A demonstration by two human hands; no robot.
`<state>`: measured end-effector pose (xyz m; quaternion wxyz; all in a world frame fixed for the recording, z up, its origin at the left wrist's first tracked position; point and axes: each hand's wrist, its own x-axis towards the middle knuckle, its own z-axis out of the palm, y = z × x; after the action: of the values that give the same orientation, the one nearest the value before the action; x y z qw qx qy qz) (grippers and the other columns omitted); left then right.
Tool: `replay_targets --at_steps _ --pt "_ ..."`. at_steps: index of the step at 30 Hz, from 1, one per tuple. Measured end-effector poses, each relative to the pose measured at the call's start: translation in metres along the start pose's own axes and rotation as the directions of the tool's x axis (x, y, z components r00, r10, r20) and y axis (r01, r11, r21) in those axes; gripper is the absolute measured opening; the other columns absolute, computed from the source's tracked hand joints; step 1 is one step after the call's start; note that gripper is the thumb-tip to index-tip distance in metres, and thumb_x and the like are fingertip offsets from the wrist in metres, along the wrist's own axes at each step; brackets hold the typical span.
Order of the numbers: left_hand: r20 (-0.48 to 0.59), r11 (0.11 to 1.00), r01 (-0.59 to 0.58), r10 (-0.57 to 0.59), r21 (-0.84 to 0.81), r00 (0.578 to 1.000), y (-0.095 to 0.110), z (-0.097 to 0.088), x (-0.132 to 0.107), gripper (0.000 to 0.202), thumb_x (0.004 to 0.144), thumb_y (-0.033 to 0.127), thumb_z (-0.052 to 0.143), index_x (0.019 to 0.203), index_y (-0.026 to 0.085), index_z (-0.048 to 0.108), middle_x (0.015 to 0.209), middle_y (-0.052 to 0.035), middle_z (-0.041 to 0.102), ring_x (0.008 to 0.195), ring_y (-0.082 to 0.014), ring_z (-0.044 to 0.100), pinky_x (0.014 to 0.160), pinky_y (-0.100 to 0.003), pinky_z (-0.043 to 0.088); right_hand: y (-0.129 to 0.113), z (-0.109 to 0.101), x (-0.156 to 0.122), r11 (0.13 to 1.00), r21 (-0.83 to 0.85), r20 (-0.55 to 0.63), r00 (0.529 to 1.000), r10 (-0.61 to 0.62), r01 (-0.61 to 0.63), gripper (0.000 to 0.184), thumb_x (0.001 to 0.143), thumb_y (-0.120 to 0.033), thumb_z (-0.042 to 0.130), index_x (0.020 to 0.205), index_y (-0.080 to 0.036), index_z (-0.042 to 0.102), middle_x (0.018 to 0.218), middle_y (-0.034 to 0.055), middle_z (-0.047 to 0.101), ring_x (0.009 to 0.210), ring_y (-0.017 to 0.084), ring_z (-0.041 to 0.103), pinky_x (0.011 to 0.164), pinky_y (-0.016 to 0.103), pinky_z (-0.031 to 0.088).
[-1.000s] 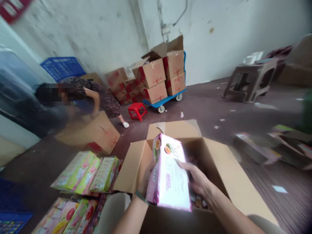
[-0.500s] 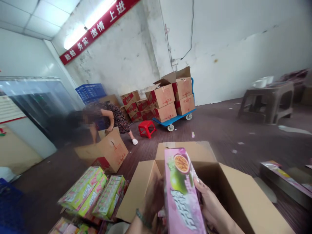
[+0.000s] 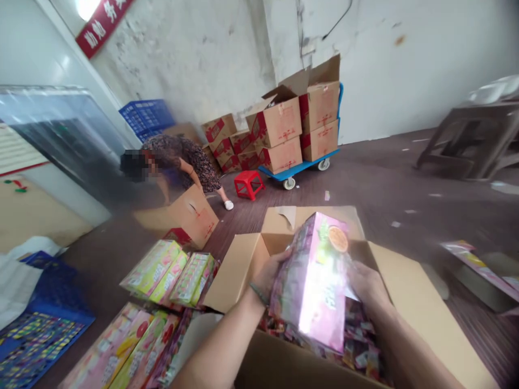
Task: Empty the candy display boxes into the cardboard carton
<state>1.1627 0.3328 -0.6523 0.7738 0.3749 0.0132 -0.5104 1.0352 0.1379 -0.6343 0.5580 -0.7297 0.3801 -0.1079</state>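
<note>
Head: pack (image 3: 310,281) above probable sachets (image 3: 360,351)

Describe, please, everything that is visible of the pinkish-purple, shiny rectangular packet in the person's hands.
The pinkish-purple, shiny rectangular packet seems film-wrapped. Its bright face shows a printed cut fruit and pale lettering, partly lost in glare; its darker left side is blurred. It tilts over the open brown cardboard carton, with the left hand's grip on its left side and the right hand's grip at its right edge.

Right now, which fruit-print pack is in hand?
The purple pack, held between the left hand and right hand over the open carton; no hand touches the green and pink packs on the left.
</note>
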Motion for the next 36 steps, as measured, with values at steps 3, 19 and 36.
replay_targets --at_steps 3,19,36 --pt "-0.108 0.972 -0.069 0.095 0.225 0.990 0.007 -0.033 -0.008 0.055 0.056 0.046 0.098 0.094 0.010 0.082 0.088 -0.0112 0.081 0.076 -0.0232 0.073 0.080 -0.034 0.055 0.000 -0.012 0.002 0.917 -0.394 -0.057 0.994 -0.088 0.059 0.036 0.094 -0.048 0.062 0.071 -0.021 0.069 0.073 0.0091 0.073 0.066 0.024 0.065 0.060 0.031 0.041" --pt "-0.323 0.986 -0.165 0.166 0.031 0.932 -0.011 -0.088 -0.014 0.041 0.085 0.039 0.080 0.117 0.016 0.076 0.103 -0.0113 0.082 0.094 -0.0288 0.078 0.096 -0.045 0.060 -0.012 -0.038 -0.012 0.995 0.058 -0.019 0.996 -0.083 0.084 0.030 0.090 -0.051 0.068 0.086 -0.021 0.071 0.078 0.0099 0.072 0.073 0.025 0.068 0.060 0.032 0.050" --pt "-0.365 0.953 -0.269 0.203 -0.139 0.909 -0.019 -0.005 -0.008 0.049 0.099 0.056 0.058 0.131 0.021 0.069 0.101 -0.0105 0.078 0.087 -0.0267 0.074 0.085 -0.043 0.061 -0.020 0.014 -0.053 0.866 0.494 0.091 0.986 -0.143 0.080 0.126 0.073 -0.047 0.086 0.167 -0.024 0.006 0.155 0.0185 0.050 0.141 0.036 0.053 0.119 0.055 0.045"
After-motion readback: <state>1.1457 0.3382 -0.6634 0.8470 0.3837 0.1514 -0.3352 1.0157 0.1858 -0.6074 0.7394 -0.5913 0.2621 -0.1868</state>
